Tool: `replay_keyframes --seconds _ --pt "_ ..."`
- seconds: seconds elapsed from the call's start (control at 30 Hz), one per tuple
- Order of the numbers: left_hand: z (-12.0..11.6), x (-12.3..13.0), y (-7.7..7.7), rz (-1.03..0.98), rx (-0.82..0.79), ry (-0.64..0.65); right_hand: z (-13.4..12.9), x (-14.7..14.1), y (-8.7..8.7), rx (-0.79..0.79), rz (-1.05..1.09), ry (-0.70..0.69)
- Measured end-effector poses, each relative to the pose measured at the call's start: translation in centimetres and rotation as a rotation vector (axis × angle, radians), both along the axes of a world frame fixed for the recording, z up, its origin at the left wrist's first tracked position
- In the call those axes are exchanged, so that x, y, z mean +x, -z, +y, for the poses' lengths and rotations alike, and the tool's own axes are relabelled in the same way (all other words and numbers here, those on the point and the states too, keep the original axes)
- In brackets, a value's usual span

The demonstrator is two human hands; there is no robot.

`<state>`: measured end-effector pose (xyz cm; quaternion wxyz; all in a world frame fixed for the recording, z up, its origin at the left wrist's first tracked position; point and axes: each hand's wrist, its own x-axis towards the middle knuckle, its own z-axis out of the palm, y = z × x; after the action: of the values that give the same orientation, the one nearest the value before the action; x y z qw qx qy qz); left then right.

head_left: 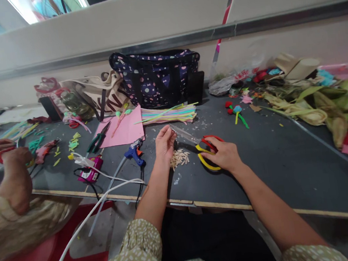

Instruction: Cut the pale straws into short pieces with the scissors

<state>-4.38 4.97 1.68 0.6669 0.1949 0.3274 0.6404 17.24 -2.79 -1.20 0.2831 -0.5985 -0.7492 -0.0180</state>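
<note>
My right hand [227, 155] is closed around the red and yellow handles of a pair of scissors [211, 167]. The blades stretch leftward and reach my left hand [164, 143]. There the fingers and thumb are pinched together near the blade tips; what they hold is too small to make out. Under the blades, beside my left hand, lies a small pile of short beige pieces [180, 158] on the dark table [281, 163].
Left of my hands are a blue glue gun [134, 153], a magenta box [90, 169] with cords, pliers [98, 138] and pink paper [133, 125]. Behind lie pipe cleaners [168, 115] and a patterned bag [157, 79]. Corn husks [306, 109] lie right; another person's hands [16, 153] work left.
</note>
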Motion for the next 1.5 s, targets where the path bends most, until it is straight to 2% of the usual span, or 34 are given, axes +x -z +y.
replay_keyframes --seconds 0.7,1.13,1.5 --pt "0.4 0.1 0.8 0.019 0.056 -0.032 -0.1 -0.1 -0.3 0.027 0.002 -0.031" --pt "0.5 0.0 1.1 0.021 0.039 -0.032 0.1 0.2 0.7 0.026 0.018 -0.034" --pt "0.3 0.2 0.6 -0.020 0.008 -0.031 0.1 0.1 0.5 0.032 0.048 -0.048"
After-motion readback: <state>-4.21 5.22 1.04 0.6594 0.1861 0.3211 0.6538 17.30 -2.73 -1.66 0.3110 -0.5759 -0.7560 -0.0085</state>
